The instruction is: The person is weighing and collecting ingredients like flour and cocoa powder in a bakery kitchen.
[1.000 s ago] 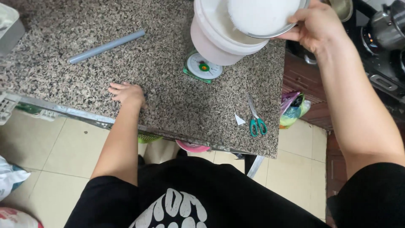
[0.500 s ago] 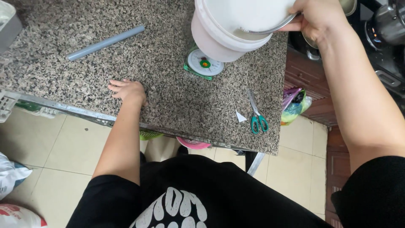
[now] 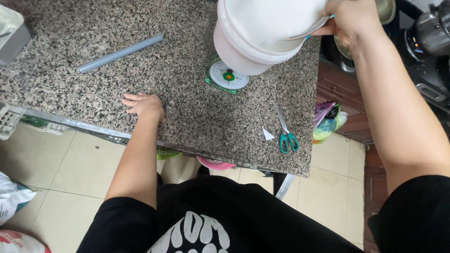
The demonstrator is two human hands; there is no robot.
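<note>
Right hand [image 3: 349,18] grips white bucket [image 3: 262,37] rim, tilted above scale [image 3: 228,76]; left hand [image 3: 145,105] flat, empty on counter [image 3: 187,122], farther away.

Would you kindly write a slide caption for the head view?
Right hand tips a bowl into a white bucket on a scale; left hand rests on granite counter.

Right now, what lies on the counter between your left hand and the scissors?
Only bare speckled granite counter between the left hand and the green-handled scissors in the head view; a white paper scrap lies beside the scissors.
</note>
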